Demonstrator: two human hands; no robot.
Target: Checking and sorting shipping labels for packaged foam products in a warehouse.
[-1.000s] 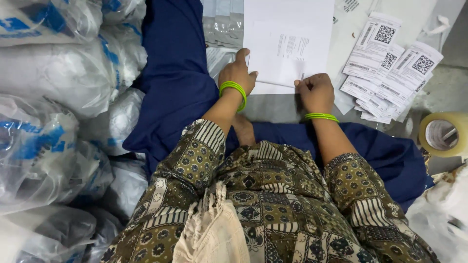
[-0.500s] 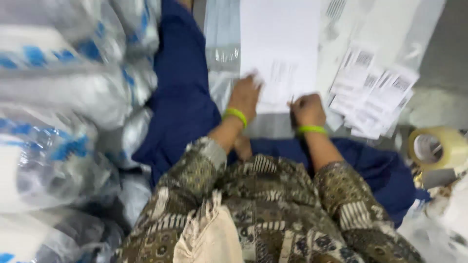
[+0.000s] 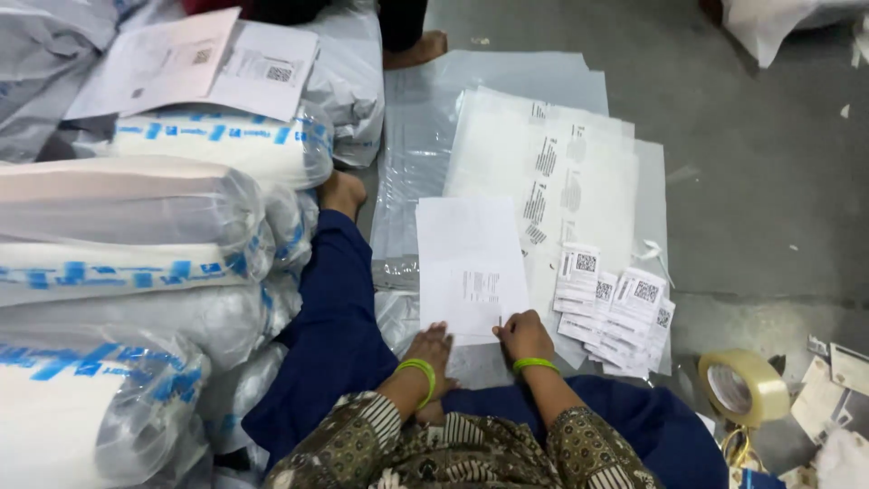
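I sit on the floor with my legs in dark blue trousers. My left hand (image 3: 432, 348), with a green bangle on the wrist, lies flat with its fingers on the near edge of a white paper sheet (image 3: 469, 263). My right hand (image 3: 523, 335), also with a green bangle, pinches the sheet's near right corner. The sheet lies on a stack of clear plastic mailer bags (image 3: 552, 172). A fan of small white code labels (image 3: 615, 308) lies just right of my right hand.
Stacked plastic-wrapped white parcels with blue tape (image 3: 136, 254) rise at my left, with two printed sheets (image 3: 199, 63) on top. A roll of clear tape (image 3: 744, 388) sits at the right on the grey concrete floor (image 3: 769, 163). Another person's foot (image 3: 416, 50) shows at the top.
The camera has tilted up and away, so more of the floor, bags and parcels shows. Both hands have stayed on the near edge of the paper sheet.
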